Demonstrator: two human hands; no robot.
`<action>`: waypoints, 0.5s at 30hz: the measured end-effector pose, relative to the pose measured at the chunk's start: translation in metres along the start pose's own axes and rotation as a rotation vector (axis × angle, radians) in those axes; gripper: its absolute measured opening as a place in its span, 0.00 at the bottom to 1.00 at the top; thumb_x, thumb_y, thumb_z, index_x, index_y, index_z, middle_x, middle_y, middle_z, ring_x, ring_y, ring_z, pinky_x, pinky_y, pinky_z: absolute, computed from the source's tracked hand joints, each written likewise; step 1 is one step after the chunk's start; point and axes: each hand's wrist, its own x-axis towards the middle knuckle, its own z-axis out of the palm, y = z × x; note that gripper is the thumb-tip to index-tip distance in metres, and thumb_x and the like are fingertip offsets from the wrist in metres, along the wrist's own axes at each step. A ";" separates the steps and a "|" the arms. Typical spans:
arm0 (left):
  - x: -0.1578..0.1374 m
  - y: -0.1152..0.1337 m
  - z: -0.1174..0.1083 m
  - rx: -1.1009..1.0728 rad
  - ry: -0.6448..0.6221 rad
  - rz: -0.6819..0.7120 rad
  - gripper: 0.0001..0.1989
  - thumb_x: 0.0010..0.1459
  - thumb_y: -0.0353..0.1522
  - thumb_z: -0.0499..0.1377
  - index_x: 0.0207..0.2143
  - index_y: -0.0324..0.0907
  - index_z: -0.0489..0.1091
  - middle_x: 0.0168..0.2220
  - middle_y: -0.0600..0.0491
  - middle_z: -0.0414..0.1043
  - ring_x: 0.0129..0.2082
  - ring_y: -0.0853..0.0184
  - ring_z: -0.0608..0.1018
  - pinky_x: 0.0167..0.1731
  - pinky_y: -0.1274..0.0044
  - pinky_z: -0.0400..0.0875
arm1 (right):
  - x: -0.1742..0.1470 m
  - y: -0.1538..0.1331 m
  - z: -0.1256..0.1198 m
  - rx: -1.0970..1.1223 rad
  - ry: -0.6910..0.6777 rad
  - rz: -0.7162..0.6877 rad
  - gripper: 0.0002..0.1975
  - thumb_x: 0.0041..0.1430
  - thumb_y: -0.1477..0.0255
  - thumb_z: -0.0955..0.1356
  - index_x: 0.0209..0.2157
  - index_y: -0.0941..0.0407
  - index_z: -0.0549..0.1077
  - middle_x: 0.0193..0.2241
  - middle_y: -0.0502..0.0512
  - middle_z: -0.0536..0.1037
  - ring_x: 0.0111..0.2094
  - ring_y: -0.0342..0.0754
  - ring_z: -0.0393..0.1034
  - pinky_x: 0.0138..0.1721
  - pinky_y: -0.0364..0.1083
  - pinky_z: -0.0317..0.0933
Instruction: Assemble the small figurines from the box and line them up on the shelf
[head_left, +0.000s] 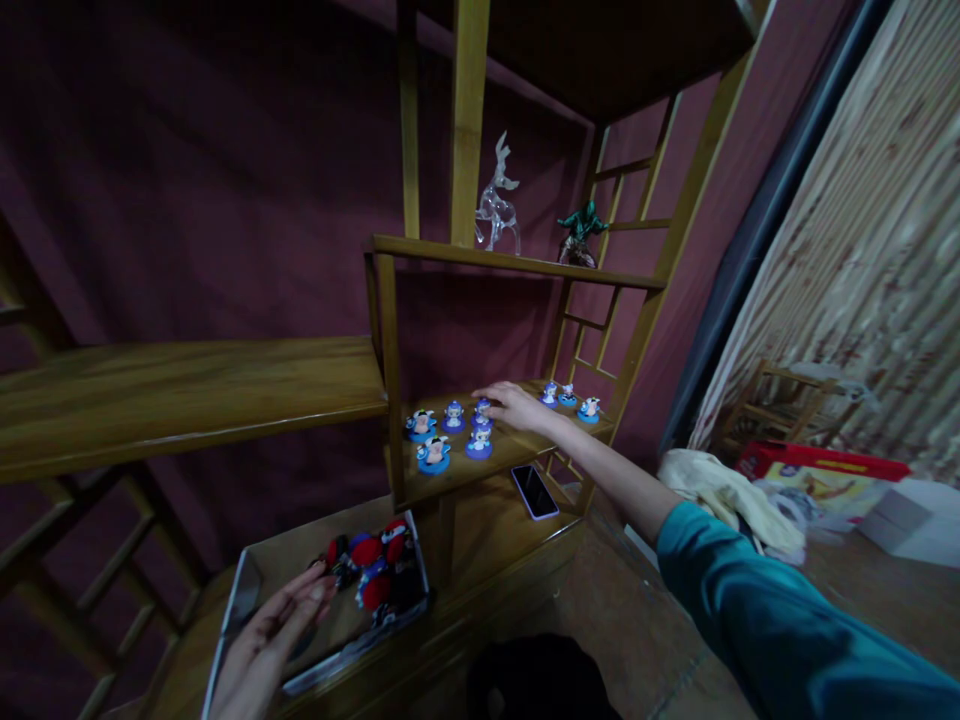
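My right hand (516, 407) reaches onto the middle shelf, its fingers closed about the top of a small purple-and-white figurine (481, 412) that stands there. Right in front of it is another purple figurine (479, 440). To the left are a third purple figurine (453, 417) and two blue-based figurines, one behind (422, 426) and one in front (433, 456). My left hand (281, 630) hovers over an open cardboard box (259, 562), thumb and fingers pinched together beside red-and-black figurines (367, 552). Whether a figurine is between those fingertips is unclear.
More small figurines (550, 394) stand at the shelf's right end. A phone (535, 491) lies on the lower board. Above are a clear deer figure (498, 200) and a dark green figure (581, 233). Bags and a red box (825, 462) are on the floor at right.
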 end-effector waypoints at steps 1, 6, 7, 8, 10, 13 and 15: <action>0.000 0.000 0.000 -0.006 -0.002 0.000 0.27 0.40 0.42 0.65 0.44 0.43 0.70 0.44 0.48 0.74 0.48 0.57 0.72 0.44 0.73 0.70 | 0.003 0.000 0.003 -0.008 -0.025 0.004 0.16 0.53 0.73 0.66 0.45 0.52 0.72 0.40 0.55 0.75 0.46 0.49 0.65 0.51 0.50 0.54; 0.002 0.002 -0.002 -0.003 0.009 0.016 0.27 0.38 0.43 0.66 0.42 0.41 0.72 0.43 0.46 0.74 0.48 0.56 0.72 0.41 0.73 0.72 | 0.012 0.008 0.010 0.025 -0.018 0.068 0.13 0.52 0.76 0.66 0.41 0.53 0.75 0.38 0.53 0.77 0.43 0.48 0.68 0.48 0.47 0.57; 0.002 0.002 -0.002 -0.002 0.011 0.020 0.27 0.38 0.43 0.66 0.42 0.41 0.72 0.44 0.46 0.74 0.48 0.56 0.72 0.41 0.73 0.72 | 0.013 0.009 0.009 0.036 -0.019 0.085 0.13 0.52 0.76 0.66 0.41 0.53 0.75 0.38 0.53 0.77 0.42 0.48 0.69 0.47 0.47 0.58; 0.002 0.003 -0.002 0.000 0.013 0.021 0.27 0.38 0.43 0.66 0.42 0.40 0.71 0.44 0.46 0.74 0.48 0.57 0.73 0.41 0.74 0.72 | 0.013 0.011 0.009 0.043 -0.027 0.099 0.14 0.52 0.76 0.66 0.41 0.54 0.75 0.39 0.53 0.77 0.42 0.48 0.69 0.46 0.47 0.59; 0.002 0.004 -0.002 -0.004 0.037 0.025 0.27 0.38 0.42 0.66 0.42 0.40 0.71 0.43 0.46 0.74 0.46 0.58 0.74 0.40 0.74 0.72 | 0.013 0.011 0.006 0.044 -0.043 0.106 0.15 0.52 0.75 0.66 0.43 0.54 0.74 0.40 0.54 0.76 0.42 0.49 0.69 0.46 0.47 0.60; -0.001 0.003 -0.002 -0.044 0.064 0.040 0.26 0.38 0.41 0.66 0.41 0.39 0.72 0.41 0.46 0.75 0.44 0.59 0.74 0.39 0.74 0.71 | 0.007 -0.002 -0.004 0.036 -0.005 0.058 0.19 0.51 0.72 0.68 0.47 0.55 0.71 0.44 0.56 0.75 0.46 0.50 0.67 0.49 0.49 0.58; -0.002 0.001 -0.003 -0.082 0.092 0.066 0.25 0.38 0.40 0.66 0.40 0.38 0.72 0.39 0.46 0.75 0.41 0.60 0.75 0.38 0.74 0.71 | -0.004 -0.022 -0.013 0.041 0.123 0.028 0.19 0.53 0.71 0.66 0.48 0.55 0.70 0.46 0.56 0.73 0.48 0.50 0.66 0.51 0.50 0.56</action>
